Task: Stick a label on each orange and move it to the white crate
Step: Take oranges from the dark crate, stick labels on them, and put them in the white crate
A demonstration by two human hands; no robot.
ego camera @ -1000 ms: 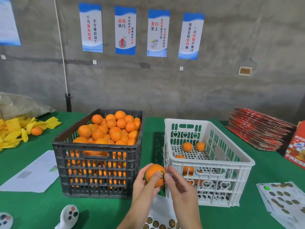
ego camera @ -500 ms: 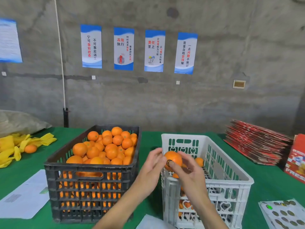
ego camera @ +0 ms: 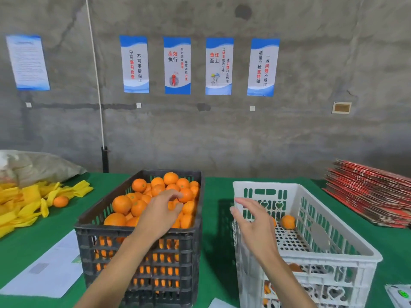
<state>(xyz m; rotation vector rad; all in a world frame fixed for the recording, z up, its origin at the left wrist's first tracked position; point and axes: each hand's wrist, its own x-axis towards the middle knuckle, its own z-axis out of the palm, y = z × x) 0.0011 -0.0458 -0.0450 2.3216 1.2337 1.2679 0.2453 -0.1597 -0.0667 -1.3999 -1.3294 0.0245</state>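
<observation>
While the left hand (ego camera: 159,215) reaches over the heaped oranges (ego camera: 155,196) in the black crate (ego camera: 138,238), its fingers curve loosely downward above the fruit and grasp nothing that can be seen. The right hand (ego camera: 253,221) hangs above the near left rim of the white crate (ego camera: 333,247), fingers spread and relaxed, holding nothing. One orange (ego camera: 288,221) lies on the perforated floor of the white crate toward its far end; others show through the near wall. Both crates stand side by side on the green table (ego camera: 216,241), apart. A stray orange (ego camera: 60,201) rests among yellow wrappers (ego camera: 24,203) at the table's left edge.
</observation>
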